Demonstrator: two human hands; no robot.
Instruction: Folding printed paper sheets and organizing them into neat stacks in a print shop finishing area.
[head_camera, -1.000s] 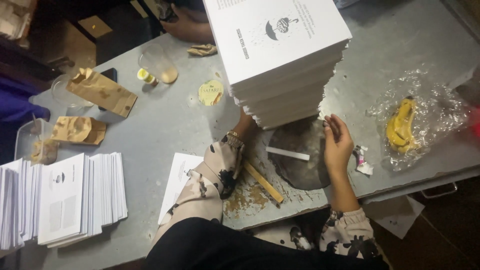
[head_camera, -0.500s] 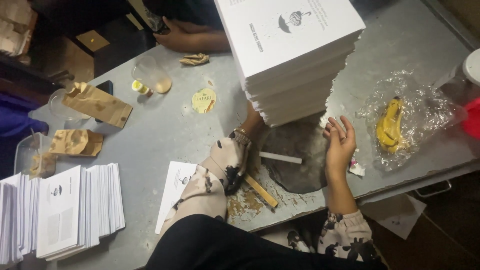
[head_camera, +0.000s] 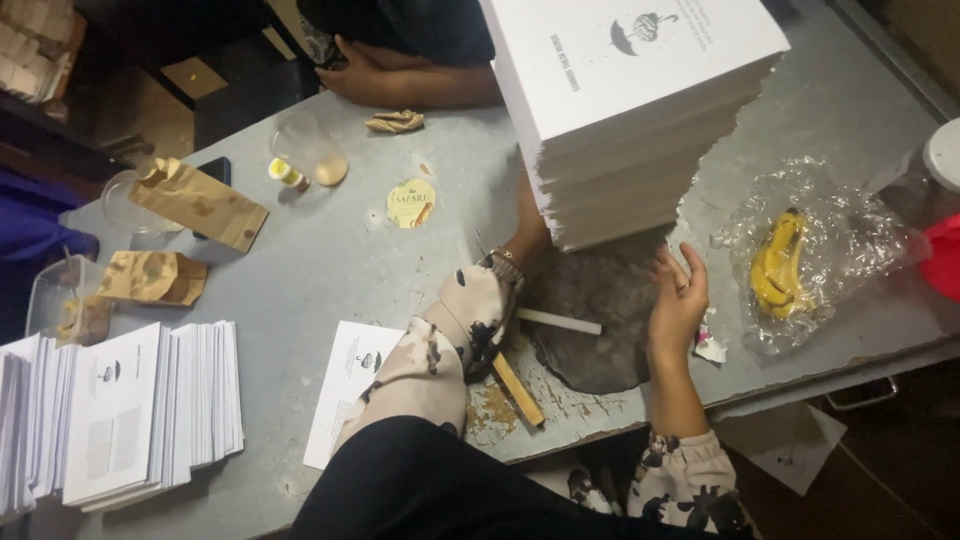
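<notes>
A grey metal table (head_camera: 330, 270) fills my view, cluttered with paper bags and booklets. Since a second ago my right hand (head_camera: 678, 300) has lifted off the dark round pad (head_camera: 590, 330) and now hovers open-fingered beside the tall stack of white booklets (head_camera: 630, 110). My left hand (head_camera: 530, 235) stays hidden behind the stack; I cannot tell its grip. The stack looks steadied, not yet lifted.

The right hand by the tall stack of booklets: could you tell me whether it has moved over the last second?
Yes. The right hand has lifted off the dark round slab and risen toward the bottom of the tall stack of booklets, fingers spread.
</notes>
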